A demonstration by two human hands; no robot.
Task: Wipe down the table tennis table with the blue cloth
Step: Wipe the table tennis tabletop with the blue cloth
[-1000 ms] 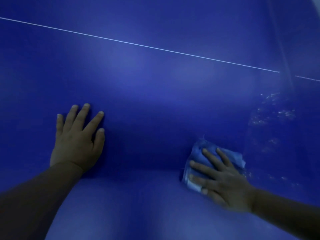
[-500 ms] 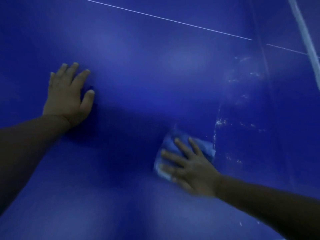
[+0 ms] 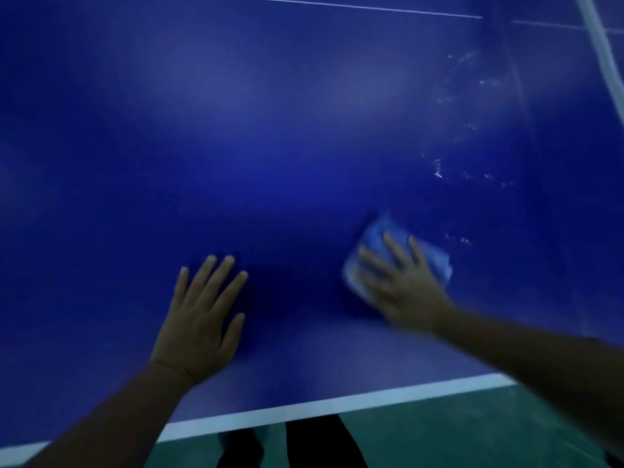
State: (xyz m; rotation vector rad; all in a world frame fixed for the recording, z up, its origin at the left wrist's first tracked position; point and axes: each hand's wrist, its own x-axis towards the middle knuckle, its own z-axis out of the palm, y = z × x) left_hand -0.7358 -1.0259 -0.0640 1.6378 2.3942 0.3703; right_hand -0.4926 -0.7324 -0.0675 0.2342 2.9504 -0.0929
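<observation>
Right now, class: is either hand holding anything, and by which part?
Right hand presses the blue cloth flat from above, fingers spread; no grip. Left hand lies flat on the table.

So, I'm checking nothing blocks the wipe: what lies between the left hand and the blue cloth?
Only bare, shadowed table tennis table, in the head view, between the left hand and the blue cloth under the right hand.
</observation>
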